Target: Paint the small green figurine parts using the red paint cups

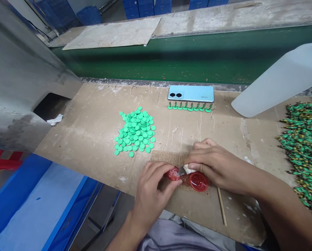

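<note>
My left hand [148,190] pinches a small red translucent piece [173,173] at the near edge of the worn wooden bench [93,118]. My right hand [218,165] grips a small blade with a white wrapped handle [185,169], its tip touching the red piece. A red round lid [198,181] lies on the bench just under my right hand. A pile of green round discs [136,131] sits further back on the left. A short row of small green figures [189,106] stands in front of a light blue phone [190,93].
A heap of green and yellow small parts [303,153] fills the right edge. A white plastic sheet [278,82] leans in from the upper right. A thin wooden stick [222,206] lies near my right wrist. A green conveyor wall [171,55] runs behind; a blue bin [38,205] sits lower left.
</note>
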Demonstrator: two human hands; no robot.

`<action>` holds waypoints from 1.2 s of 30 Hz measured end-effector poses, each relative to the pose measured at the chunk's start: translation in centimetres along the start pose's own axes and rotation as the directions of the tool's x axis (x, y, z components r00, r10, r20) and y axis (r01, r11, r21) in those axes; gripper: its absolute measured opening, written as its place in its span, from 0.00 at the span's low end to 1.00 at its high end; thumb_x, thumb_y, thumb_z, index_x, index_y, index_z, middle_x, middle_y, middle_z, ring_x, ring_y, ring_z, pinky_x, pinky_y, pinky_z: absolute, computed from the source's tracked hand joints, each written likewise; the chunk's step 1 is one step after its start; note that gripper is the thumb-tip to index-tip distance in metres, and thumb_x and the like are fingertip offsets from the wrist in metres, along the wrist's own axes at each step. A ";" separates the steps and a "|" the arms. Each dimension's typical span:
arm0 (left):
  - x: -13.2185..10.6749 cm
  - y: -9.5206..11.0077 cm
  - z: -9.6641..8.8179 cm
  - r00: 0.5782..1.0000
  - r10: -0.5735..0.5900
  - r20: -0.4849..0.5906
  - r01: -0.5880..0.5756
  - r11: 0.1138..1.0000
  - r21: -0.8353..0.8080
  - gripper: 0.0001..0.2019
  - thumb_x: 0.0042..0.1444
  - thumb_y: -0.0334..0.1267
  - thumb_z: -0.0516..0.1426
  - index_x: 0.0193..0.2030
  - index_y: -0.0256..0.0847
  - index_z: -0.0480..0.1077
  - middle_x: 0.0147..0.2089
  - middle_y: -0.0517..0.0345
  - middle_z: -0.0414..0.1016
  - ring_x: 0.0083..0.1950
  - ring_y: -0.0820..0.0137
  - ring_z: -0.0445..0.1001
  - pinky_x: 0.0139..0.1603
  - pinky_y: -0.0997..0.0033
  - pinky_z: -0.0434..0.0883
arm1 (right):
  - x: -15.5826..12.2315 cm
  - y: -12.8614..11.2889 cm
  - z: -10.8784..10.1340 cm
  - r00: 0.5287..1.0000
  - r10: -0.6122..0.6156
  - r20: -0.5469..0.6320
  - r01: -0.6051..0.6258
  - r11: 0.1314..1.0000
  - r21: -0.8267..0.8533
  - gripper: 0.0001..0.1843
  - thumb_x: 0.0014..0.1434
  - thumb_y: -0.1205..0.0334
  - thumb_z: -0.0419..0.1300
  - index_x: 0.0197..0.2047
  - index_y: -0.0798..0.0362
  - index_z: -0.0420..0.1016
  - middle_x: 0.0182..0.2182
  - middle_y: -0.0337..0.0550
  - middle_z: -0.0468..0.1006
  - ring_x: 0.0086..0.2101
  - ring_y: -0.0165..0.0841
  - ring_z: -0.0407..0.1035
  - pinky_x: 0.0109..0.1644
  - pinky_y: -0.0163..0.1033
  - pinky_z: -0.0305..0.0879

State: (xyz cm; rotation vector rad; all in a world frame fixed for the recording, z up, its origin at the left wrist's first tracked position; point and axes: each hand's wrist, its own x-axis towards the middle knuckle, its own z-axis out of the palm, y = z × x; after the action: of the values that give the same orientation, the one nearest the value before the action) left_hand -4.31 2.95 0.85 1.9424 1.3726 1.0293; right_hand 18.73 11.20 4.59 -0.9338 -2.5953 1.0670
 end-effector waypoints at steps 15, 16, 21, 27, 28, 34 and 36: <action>0.0 -0.1 -0.1 1.000 0.011 0.012 -0.012 1.000 0.025 0.12 0.64 0.35 0.67 0.52 0.43 0.74 0.49 0.55 0.81 0.50 0.64 0.75 0.52 0.63 0.72 | -0.3 0.0 -0.5 0.998 0.001 -0.056 0.001 0.999 0.047 0.18 0.78 0.62 0.48 0.36 0.50 0.73 0.31 0.38 0.74 0.37 0.36 0.64 0.47 0.44 0.49; 0.0 -0.1 -0.1 1.000 0.014 0.011 -0.014 1.000 0.026 0.12 0.64 0.35 0.67 0.53 0.43 0.74 0.49 0.55 0.81 0.50 0.64 0.75 0.52 0.63 0.72 | -0.3 0.0 -0.5 0.998 0.007 -0.067 -0.005 1.000 0.028 0.18 0.77 0.62 0.48 0.35 0.50 0.72 0.30 0.38 0.74 0.37 0.36 0.64 0.47 0.44 0.49; -0.2 -0.2 0.1 1.000 0.015 0.004 -0.015 0.999 0.031 0.13 0.65 0.36 0.67 0.54 0.43 0.74 0.50 0.53 0.81 0.51 0.63 0.76 0.53 0.62 0.73 | 0.1 0.1 -0.1 0.997 0.026 -0.079 -0.029 0.999 -0.044 0.17 0.76 0.64 0.51 0.34 0.51 0.73 0.28 0.37 0.73 0.36 0.36 0.62 0.46 0.44 0.47; 0.0 -0.1 0.1 1.000 0.014 -0.005 -0.013 0.999 0.040 0.12 0.65 0.36 0.67 0.53 0.44 0.74 0.49 0.53 0.81 0.50 0.63 0.76 0.52 0.62 0.74 | 0.2 -0.7 0.0 0.999 -0.005 -0.041 0.003 0.999 -0.048 0.19 0.76 0.65 0.51 0.31 0.51 0.70 0.28 0.37 0.74 0.35 0.36 0.61 0.45 0.44 0.46; 0.0 -0.1 0.1 1.000 0.009 -0.004 -0.009 0.999 0.041 0.12 0.65 0.36 0.67 0.53 0.44 0.74 0.49 0.53 0.81 0.50 0.63 0.76 0.52 0.62 0.74 | 0.2 -0.8 0.0 0.999 -0.010 -0.040 0.008 0.999 -0.045 0.19 0.76 0.66 0.51 0.31 0.51 0.70 0.27 0.37 0.74 0.35 0.36 0.61 0.45 0.44 0.46; 0.0 0.0 0.1 1.000 0.005 -0.008 -0.005 0.999 0.041 0.12 0.64 0.36 0.67 0.53 0.44 0.75 0.49 0.53 0.81 0.50 0.62 0.77 0.51 0.61 0.74 | 0.5 -1.1 0.2 0.999 -0.021 -0.047 0.019 0.999 -0.033 0.19 0.77 0.65 0.51 0.32 0.51 0.72 0.28 0.38 0.76 0.35 0.36 0.62 0.45 0.44 0.47; 0.0 0.0 0.1 1.000 0.010 -0.012 -0.009 0.999 0.045 0.12 0.64 0.36 0.67 0.53 0.43 0.75 0.49 0.52 0.81 0.50 0.62 0.77 0.51 0.62 0.74 | 0.4 -1.1 0.3 0.998 -0.022 -0.064 0.020 0.999 -0.036 0.18 0.76 0.66 0.51 0.33 0.51 0.73 0.28 0.38 0.76 0.35 0.36 0.61 0.45 0.44 0.47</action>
State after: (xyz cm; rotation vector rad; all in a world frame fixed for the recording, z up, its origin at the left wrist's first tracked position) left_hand -4.25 2.93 0.85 1.9798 1.4057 1.0254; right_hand 17.76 10.73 5.11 -0.9307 -2.5736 0.9721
